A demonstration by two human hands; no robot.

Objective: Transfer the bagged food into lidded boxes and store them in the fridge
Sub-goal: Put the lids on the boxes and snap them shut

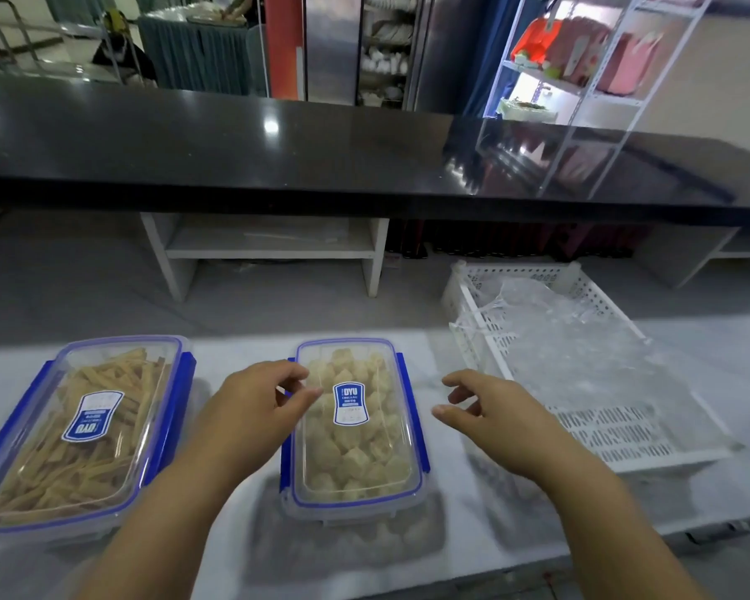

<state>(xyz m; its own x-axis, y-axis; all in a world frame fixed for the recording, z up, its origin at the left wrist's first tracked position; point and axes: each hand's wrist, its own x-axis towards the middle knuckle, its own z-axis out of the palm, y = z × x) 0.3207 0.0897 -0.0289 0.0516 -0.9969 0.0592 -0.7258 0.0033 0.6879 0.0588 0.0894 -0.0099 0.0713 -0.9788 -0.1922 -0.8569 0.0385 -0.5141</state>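
Reference for everything below: the middle box, a clear lidded box with blue clips, sitting on the white counter straight ahead of us. The lid is on, and the blue clips on both long sides lie flat against the box. It is full of pale puffy food chunks, and there is a blue-and-white label at the lid's centre.

Left hand: it is over the box's far-left edge. The fingers are loosely curled. The thumb tip and fingertips are near each other over the lid, just left of the label, with nothing between them. We cannot tell whether they touch the lid.

Right hand: it is just right of the box, above the bare counter and clear of the box wall. The fingers are loosely bent and slightly spread. The thumb points toward the box. The hand holds nothing.

Second box: same type, left of the middle box with a gap between them. It is angled, with the lid on, and is packed with tan strips.

White perforated crate: it is right of the middle box, beyond our right hand. Crumpled clear plastic bags lie inside it. We see no food in them, but the bags are hard to read.

Behind the middle box is a white shelf unit, set under a long glossy black countertop.
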